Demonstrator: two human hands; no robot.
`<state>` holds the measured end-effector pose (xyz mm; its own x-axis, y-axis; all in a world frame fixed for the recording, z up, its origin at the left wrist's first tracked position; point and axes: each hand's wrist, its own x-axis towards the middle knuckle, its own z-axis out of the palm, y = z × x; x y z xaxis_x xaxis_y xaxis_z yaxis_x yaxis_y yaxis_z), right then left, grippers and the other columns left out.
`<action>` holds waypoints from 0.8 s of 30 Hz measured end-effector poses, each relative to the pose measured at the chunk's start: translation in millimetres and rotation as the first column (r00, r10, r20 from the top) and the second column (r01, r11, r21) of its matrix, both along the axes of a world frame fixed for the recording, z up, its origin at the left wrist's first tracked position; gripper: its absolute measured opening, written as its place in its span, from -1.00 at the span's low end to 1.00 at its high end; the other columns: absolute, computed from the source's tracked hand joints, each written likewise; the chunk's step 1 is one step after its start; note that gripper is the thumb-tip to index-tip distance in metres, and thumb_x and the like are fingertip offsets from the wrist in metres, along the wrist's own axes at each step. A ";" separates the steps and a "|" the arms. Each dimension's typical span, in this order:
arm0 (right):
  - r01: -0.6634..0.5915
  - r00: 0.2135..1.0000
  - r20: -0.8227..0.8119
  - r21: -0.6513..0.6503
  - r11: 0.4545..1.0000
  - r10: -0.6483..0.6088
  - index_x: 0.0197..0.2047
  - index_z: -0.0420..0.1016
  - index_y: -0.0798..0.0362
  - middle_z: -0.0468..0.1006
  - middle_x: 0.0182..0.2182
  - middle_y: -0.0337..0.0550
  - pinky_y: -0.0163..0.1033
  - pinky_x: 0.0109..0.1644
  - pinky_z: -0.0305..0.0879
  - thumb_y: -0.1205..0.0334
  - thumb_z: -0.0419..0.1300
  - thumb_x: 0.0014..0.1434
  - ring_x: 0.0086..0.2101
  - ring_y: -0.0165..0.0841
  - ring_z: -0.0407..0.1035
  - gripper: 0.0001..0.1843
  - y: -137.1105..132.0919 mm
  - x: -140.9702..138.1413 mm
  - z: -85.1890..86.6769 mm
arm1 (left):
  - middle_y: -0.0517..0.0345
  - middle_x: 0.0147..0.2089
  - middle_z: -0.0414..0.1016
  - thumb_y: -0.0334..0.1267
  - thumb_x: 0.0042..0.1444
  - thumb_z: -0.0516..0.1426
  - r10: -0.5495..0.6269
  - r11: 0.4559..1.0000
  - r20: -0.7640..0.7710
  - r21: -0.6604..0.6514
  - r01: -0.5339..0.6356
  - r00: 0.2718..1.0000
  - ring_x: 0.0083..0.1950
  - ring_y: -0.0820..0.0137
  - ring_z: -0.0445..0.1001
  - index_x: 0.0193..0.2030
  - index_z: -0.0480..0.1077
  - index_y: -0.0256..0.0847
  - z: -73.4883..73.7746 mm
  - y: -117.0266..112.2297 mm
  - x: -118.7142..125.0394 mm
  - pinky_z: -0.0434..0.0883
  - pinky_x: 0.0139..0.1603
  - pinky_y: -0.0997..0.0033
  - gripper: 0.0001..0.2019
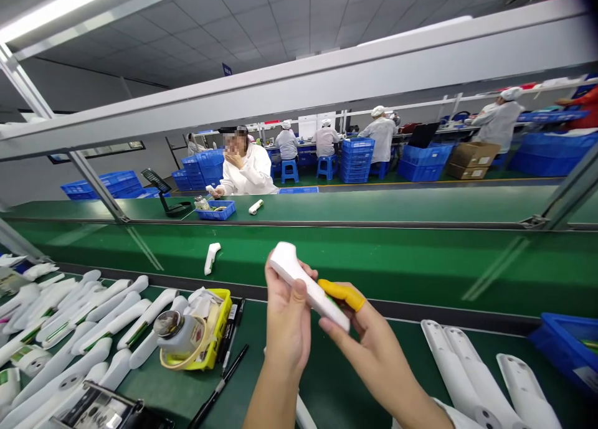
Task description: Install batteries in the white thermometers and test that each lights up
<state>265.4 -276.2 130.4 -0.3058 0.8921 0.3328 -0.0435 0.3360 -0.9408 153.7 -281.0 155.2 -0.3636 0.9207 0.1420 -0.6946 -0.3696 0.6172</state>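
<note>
Both my hands hold one white thermometer housing point(306, 286) up in front of me, above the green bench. My left hand point(287, 320) wraps round its upper part, thumb on the front face. My right hand point(369, 348) grips the lower end, with a yellow finger cot point(343, 294) on the index finger. Rows of the same white housings point(79, 320) lie to my left, and a few more point(471, 373) lie at lower right.
A yellow tray point(219, 342) with a small metal-capped bottle point(180, 332) stands left of my hands, pens point(228, 339) beside it. One housing point(211, 257) lies on the green conveyor belt. A blue bin point(567, 348) sits at right. A person in white sits across the belt; others work farther back.
</note>
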 end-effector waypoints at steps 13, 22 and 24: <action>-0.135 0.985 -0.142 -0.291 0.947 0.097 -0.05 0.38 0.07 0.52 -0.37 -0.15 -0.35 -0.35 0.30 -0.04 0.23 0.13 -0.36 -0.38 0.40 -0.58 -8.0 5.2 21.5 | -0.08 -0.03 0.49 -0.21 0.19 0.09 -0.216 0.974 -0.420 -0.025 0.227 0.882 0.01 0.17 0.47 0.14 0.20 -0.22 5.2 -10.9 -13.8 0.34 -0.59 0.60 -0.61; -0.276 0.961 -0.068 -0.301 0.913 0.268 0.00 0.34 0.05 0.48 -0.43 -0.18 -0.37 -0.47 0.21 -0.12 0.11 0.20 -0.49 -0.43 0.35 -0.53 -16.6 11.8 27.3 | 0.16 -0.23 0.48 0.04 -0.27 0.37 -0.271 0.929 -0.354 0.148 0.339 0.895 -0.06 0.29 0.46 -0.18 0.46 -0.19 -8.4 -2.2 -31.3 0.30 0.18 0.26 -0.48; -0.235 0.967 0.033 -0.245 0.941 0.251 -0.01 0.35 0.04 0.45 -0.45 -0.20 -0.33 -0.40 0.25 -0.15 0.04 0.24 -0.47 -0.41 0.33 -0.54 -19.5 13.5 25.5 | 0.17 -0.27 0.46 0.06 -0.25 0.35 -0.276 0.916 -0.367 0.179 0.359 0.888 -0.11 0.33 0.46 -0.20 0.46 -0.19 -10.5 -1.1 -29.8 0.17 0.28 0.18 -0.50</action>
